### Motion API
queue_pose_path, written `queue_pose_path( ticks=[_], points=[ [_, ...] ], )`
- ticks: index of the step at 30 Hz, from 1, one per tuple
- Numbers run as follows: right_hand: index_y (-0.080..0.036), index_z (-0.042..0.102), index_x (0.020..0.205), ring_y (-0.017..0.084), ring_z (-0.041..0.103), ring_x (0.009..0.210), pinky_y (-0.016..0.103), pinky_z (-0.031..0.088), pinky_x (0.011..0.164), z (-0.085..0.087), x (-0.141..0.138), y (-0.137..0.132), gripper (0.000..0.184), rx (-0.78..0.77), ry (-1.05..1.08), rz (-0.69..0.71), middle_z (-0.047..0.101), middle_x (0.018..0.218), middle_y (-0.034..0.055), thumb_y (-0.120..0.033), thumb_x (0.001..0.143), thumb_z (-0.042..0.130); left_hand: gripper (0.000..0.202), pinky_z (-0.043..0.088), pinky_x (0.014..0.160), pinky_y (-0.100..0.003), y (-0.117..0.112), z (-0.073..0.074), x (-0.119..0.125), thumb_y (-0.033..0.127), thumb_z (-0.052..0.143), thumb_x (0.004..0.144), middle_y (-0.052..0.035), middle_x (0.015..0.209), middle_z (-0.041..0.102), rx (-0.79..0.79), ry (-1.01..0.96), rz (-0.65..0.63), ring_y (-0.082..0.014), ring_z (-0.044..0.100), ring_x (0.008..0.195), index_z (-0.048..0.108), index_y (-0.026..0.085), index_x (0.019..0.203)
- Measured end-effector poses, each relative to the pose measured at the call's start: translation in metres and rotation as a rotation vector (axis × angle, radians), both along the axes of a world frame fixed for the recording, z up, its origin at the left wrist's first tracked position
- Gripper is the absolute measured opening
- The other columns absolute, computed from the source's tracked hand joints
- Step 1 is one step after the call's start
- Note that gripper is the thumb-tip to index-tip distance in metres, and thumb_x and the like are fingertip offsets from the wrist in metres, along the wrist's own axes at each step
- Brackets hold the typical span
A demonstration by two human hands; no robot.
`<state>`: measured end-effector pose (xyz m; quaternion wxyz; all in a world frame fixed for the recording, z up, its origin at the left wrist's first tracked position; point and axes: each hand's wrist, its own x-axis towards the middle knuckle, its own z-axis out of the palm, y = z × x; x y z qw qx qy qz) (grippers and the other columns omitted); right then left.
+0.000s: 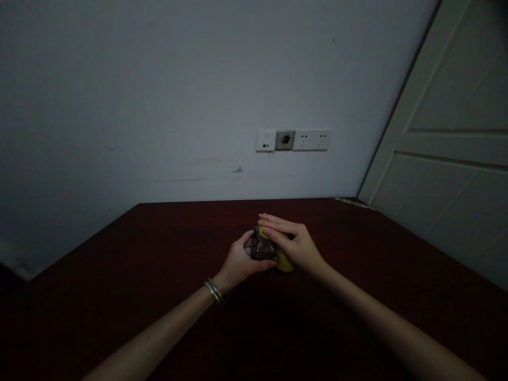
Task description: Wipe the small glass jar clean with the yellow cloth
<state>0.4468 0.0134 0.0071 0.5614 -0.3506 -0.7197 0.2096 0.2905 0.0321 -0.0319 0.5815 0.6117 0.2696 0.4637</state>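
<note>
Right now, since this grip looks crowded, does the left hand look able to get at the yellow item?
Probably yes: the left hand is close beside the yellow item, whose near end is uncovered, though that hand holds the dark glossy object and the right hand covers part of the yellow item.

Shiny, silver-toned bangles (214,292) circle the left wrist (224,281), slim rounded bands worn close together, apparently two, their finer detail lost in the dim light. The left forearm (170,334) and right forearm (377,316) are bare and slender; the left hand (237,258) and right hand (304,243) are ungloved, slim-fingered.
</note>
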Motion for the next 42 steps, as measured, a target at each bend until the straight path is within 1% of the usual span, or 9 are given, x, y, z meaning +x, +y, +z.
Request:
queue_pose_path(
  ticks=[4,8,14,21,24,29,33,36,42],
  points=[
    [-0.027,0.071,0.102,0.023,0.06,0.113,0.047,0.045,0.102,-0.005,0.003,0.006,0.021,-0.059,0.004,0.008,0.066,0.118,0.0064,-0.028,0.082,0.063,0.069,0.051,0.084,-0.035,0.003,-0.003,0.001,0.019,0.087,0.045,-0.0098,0.101,0.067,-0.058,0.003,-0.001,-0.0228,0.065,0.091,0.055,0.012,0.106],
    [-0.031,0.068,0.106,0.022,0.057,0.118,0.048,0.042,0.105,-0.003,0.008,0.01,0.023,0.06,-0.089,0.071,0.065,0.119,0.0027,-0.027,0.084,0.061,0.064,0.052,0.081,-0.035,0.007,-0.002,0.005,0.023,0.088,0.045,-0.0086,0.095,0.069,-0.059,-0.001,0.013,-0.0232,0.066,0.088,0.058,0.012,0.1],
    [-0.031,0.065,0.111,0.022,0.052,0.123,0.048,0.041,0.105,0.013,0.013,0.015,0.028,0.228,-0.248,0.139,0.062,0.125,0.002,-0.022,0.085,0.06,0.053,0.053,0.079,-0.036,0.017,0.007,0.008,0.026,0.084,0.052,-0.0102,0.098,0.07,0.03,0.01,0.037,-0.0256,0.066,0.091,0.06,0.013,0.098],
    [-0.029,0.067,0.109,0.02,0.055,0.12,0.044,0.043,0.104,0.029,0.01,0.031,0.026,0.255,-0.279,0.106,0.064,0.121,0.0037,-0.023,0.084,0.062,0.063,0.054,0.078,-0.035,0.036,0.016,0.006,0.024,0.083,0.054,-0.0101,0.107,0.067,0.205,0.072,0.077,-0.0238,0.065,0.092,0.055,0.013,0.11],
    [-0.029,0.067,0.108,0.02,0.055,0.12,0.044,0.042,0.105,0.031,0.012,0.035,0.025,0.248,-0.299,0.092,0.065,0.12,0.0028,-0.025,0.085,0.061,0.061,0.054,0.077,-0.035,0.04,0.02,0.008,0.022,0.082,0.057,-0.011,0.107,0.066,0.235,0.104,0.087,-0.0231,0.066,0.09,0.054,0.013,0.111],
    [-0.032,0.067,0.108,0.019,0.054,0.121,0.045,0.042,0.104,0.029,0.013,0.036,0.024,0.228,-0.297,0.069,0.064,0.12,0.0003,-0.026,0.085,0.06,0.063,0.054,0.078,-0.036,0.042,0.016,0.011,0.023,0.082,0.058,-0.0104,0.104,0.066,0.251,0.091,0.077,-0.023,0.065,0.091,0.052,0.014,0.113],
    [-0.03,0.069,0.104,0.019,0.06,0.114,0.043,0.044,0.102,0.026,0.013,0.039,0.021,0.17,-0.207,0.024,0.069,0.112,0.0015,-0.027,0.085,0.06,0.069,0.051,0.087,-0.039,0.043,0.008,0.012,0.025,0.083,0.057,-0.0115,0.109,0.064,0.274,0.104,0.055,-0.0241,0.063,0.097,0.05,0.014,0.117],
    [-0.03,0.07,0.102,0.018,0.063,0.109,0.042,0.047,0.1,0.025,0.015,0.042,0.02,0.138,-0.179,0.054,0.071,0.109,0.0018,-0.028,0.085,0.059,0.071,0.049,0.09,-0.042,0.041,0.005,0.012,0.026,0.084,0.056,-0.012,0.11,0.063,0.267,0.116,0.044,-0.0252,0.062,0.1,0.051,0.014,0.117],
    [-0.03,0.066,0.109,0.018,0.056,0.119,0.043,0.041,0.105,0.035,0.014,0.031,0.025,0.29,-0.347,0.149,0.065,0.121,0.0012,-0.025,0.086,0.058,0.063,0.05,0.086,-0.041,0.031,0.016,0.012,0.026,0.084,0.055,-0.0118,0.102,0.067,0.235,0.133,0.088,-0.0246,0.063,0.095,0.055,0.012,0.11]
  ],
)
